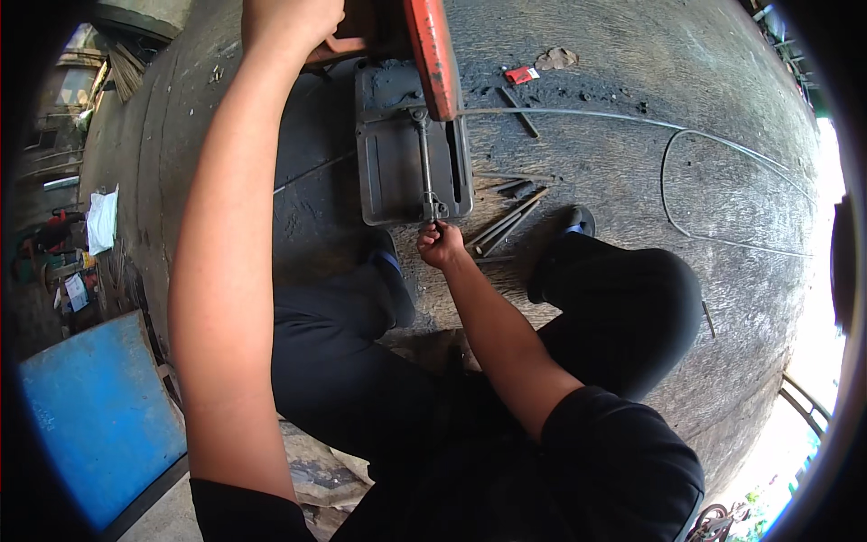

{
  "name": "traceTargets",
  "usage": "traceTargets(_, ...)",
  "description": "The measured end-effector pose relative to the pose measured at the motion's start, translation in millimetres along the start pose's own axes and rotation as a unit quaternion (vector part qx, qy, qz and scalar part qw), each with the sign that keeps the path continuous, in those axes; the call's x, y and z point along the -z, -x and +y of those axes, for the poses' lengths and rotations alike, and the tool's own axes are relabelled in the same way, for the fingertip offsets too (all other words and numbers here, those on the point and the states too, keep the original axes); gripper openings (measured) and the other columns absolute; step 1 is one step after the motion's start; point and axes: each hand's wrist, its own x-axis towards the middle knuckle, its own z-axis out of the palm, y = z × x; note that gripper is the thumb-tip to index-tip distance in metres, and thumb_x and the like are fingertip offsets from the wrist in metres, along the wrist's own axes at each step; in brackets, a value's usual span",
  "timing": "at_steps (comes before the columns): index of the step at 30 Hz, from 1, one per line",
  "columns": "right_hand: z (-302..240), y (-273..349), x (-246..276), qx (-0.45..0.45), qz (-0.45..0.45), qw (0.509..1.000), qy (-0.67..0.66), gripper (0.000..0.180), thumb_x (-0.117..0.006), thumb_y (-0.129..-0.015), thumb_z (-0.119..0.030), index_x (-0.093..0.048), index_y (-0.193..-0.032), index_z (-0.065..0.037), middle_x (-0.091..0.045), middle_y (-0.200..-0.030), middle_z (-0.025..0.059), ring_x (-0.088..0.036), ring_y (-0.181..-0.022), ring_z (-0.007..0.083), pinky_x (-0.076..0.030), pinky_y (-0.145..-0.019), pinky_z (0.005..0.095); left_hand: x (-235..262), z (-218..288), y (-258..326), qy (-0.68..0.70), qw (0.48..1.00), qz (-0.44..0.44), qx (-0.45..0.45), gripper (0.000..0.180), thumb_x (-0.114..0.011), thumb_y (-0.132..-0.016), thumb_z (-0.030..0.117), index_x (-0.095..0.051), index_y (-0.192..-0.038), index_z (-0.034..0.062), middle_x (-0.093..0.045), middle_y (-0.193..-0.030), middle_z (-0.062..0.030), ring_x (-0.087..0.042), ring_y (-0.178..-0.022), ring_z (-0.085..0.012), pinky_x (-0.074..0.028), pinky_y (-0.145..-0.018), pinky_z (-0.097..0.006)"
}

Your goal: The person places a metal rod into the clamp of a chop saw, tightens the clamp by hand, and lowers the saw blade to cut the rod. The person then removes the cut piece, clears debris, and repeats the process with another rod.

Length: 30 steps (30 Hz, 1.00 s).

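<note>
A cut-off saw stands on the ground ahead of me, its red blade guard [432,59] raised over a dark metal base [381,176]. My left hand [291,23] is closed at the saw's upper part, at the top edge of the picture; what it grips is mostly cut off, but it appears to be the saw's handle. My right hand [440,246] has its fingers closed round the crank end of the vise screw [426,167], at the base's near edge. A long thin metal rod [578,112] runs from the saw out to the right.
Several short metal bars [510,221] lie right of the base, near my right foot [578,219]. Beyond them are another short bar [519,112] and a red packet [520,75]. The rod bends into a loop [666,181] at right. A blue panel [104,415] stands at lower left.
</note>
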Motion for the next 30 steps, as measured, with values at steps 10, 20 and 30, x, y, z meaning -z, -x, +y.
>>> traceTargets(10,11,-1,-7,0.095,0.081,0.987,0.106,0.027,-0.036,-0.097,-0.027,-0.047,-0.079,-0.01,-0.047,-0.062,-0.0002,-0.044,-0.052,0.0117,-0.042,-0.053,0.0283,-9,-21,4,-0.008,1.0,0.021,-0.013,0.048,-0.062,-0.079,0.015,-0.055,-0.123,-0.0025,-0.069,-0.088,-0.012,-0.068,-0.069,-0.0147,-0.053,-0.059,-0.027)
traceTargets(20,-11,-15,28,0.321,0.14,0.921,0.169,0.008,-0.053,-0.083,-0.013,-0.053,-0.086,-0.005,-0.056,-0.09,0.0086,-0.056,-0.077,0.0238,-0.048,-0.077,0.0407,-8,7,20,-0.02,1.0,0.02,0.007,0.031,-0.059,-0.078,0.006,-0.06,-0.108,0.001,-0.066,-0.084,-0.0151,-0.066,-0.065,-0.0221,-0.051,-0.059,-0.035)
traceTargets(30,33,2,24,0.348,0.089,0.876,0.323,0.011,-0.058,-0.085,-0.012,-0.055,-0.095,-0.009,-0.059,-0.084,0.0037,-0.058,-0.076,0.0169,-0.045,-0.068,0.0324,-1,-5,20,-0.099,0.992,0.064,-0.037,0.035,-0.061,-0.076,0.01,-0.06,-0.11,0.0005,-0.065,-0.104,-0.0198,-0.063,-0.099,-0.0333,-0.049,-0.084,-0.041)
